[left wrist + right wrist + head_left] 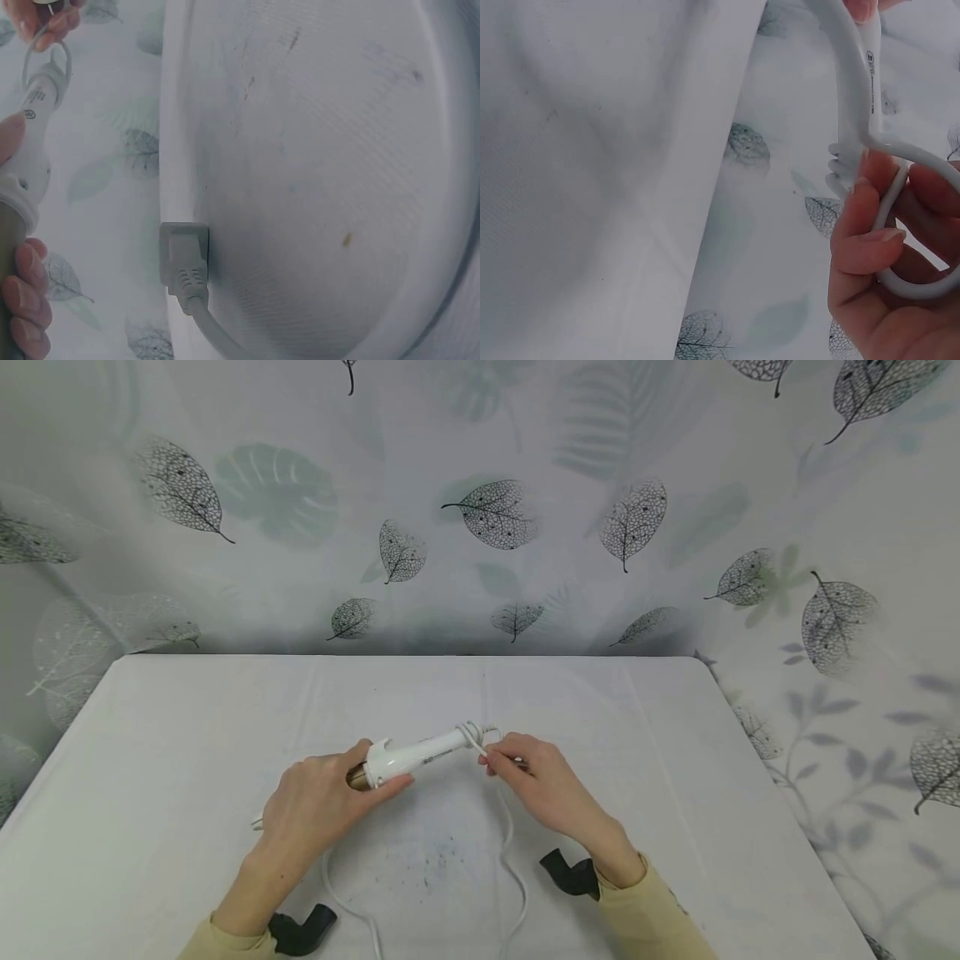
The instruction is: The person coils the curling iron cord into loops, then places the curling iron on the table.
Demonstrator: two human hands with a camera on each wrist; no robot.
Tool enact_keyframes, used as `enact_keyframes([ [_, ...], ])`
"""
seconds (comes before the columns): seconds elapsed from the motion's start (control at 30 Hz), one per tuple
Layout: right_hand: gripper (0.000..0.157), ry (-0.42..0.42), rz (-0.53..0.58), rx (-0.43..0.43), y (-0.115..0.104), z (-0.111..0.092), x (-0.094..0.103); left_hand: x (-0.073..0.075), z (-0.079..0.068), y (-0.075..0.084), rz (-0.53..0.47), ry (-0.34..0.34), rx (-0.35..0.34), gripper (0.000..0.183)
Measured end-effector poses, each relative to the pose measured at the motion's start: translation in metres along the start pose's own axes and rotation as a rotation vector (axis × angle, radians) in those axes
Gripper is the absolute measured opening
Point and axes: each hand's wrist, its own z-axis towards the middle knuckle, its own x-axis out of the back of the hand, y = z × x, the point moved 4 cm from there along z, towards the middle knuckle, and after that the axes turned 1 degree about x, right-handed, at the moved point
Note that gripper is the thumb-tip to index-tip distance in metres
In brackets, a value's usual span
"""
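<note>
My left hand [318, 797] grips a curling iron [420, 753] around its gold barrel. In the left wrist view, the fingers curl around the barrel beneath the white handle [34, 142]. The handle points up and to the right, with its white cord [472, 737] looped around the far end. My right hand [551, 781] pinches the cord beside that end. The right wrist view shows a loop of cord [919, 289] running through the fingers. The cord's plug [185, 259] appears in the left wrist view; the left hand mostly hides it in the head view.
A white-covered table [615, 710] lies under the hands. Slack cord [513, 868] hangs toward the front edge. Black wrist straps [303, 931] show at both sleeves. Behind the table stands a leaf-patterned backdrop [420, 460]. Dark smudges [442, 860] mark the tablecloth.
</note>
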Motion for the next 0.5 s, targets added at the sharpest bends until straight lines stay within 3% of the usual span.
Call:
enact_keyframes([
  [0.2, 0.020, 0.000, 0.097, 0.015, -0.001, 0.002, -0.001, 0.003, 0.001, -0.002, -0.017, 0.023, 0.046, 0.056],
  [0.5, 0.027, -0.038, 0.138, -0.015, 0.003, 0.005, -0.004, 0.012, 0.002, -0.010, -0.075, 0.098, 0.049, 0.066],
])
